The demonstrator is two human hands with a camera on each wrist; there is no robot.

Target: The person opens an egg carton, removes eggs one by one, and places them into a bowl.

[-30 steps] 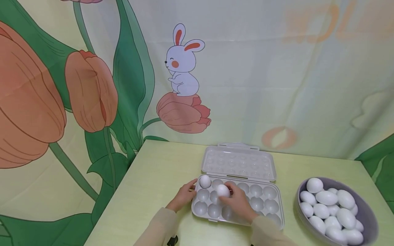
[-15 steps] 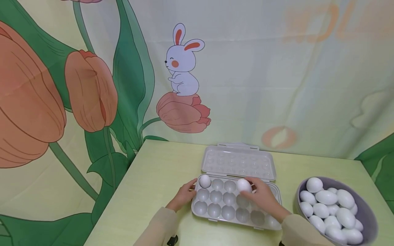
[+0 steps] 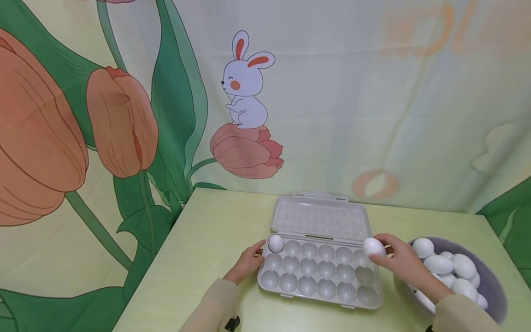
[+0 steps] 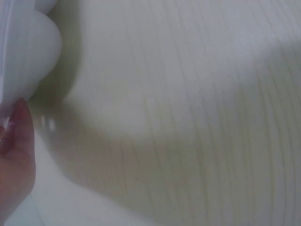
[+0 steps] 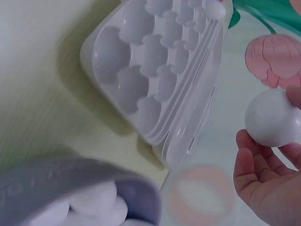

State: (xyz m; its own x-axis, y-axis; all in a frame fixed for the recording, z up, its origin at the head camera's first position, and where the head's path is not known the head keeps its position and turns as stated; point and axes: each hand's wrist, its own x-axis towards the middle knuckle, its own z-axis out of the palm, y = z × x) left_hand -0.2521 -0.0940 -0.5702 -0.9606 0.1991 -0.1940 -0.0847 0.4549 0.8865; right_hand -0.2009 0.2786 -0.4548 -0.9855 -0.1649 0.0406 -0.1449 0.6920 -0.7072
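In the head view, my right hand [image 3: 404, 260] pinches a white egg [image 3: 374, 247] between thumb and fingers, above the right end of the egg tray [image 3: 315, 297]. The right wrist view shows this egg [image 5: 269, 117] raised off the tray, fingertips around it. At the tray's left side, my left hand [image 3: 249, 262] holds the edge; the left wrist view has its fingers [image 4: 23, 125] at the rim, beside the rounded cup bottoms. One white egg [image 3: 275, 244] sits in the back left cup; the other cups are bare. The lid [image 3: 321, 216] lies open behind.
A grey-purple bowl [image 3: 498, 299] with several white eggs [image 3: 465, 266] stands to the right, partly covered by my right forearm. Behind the table [image 3: 224, 216] hangs a cloth backdrop printed with tulips and a rabbit [image 3: 246, 94].
My right hand has carried the egg rightward over the tray, from its left part to its right end. My left hand has stayed at the left edge.
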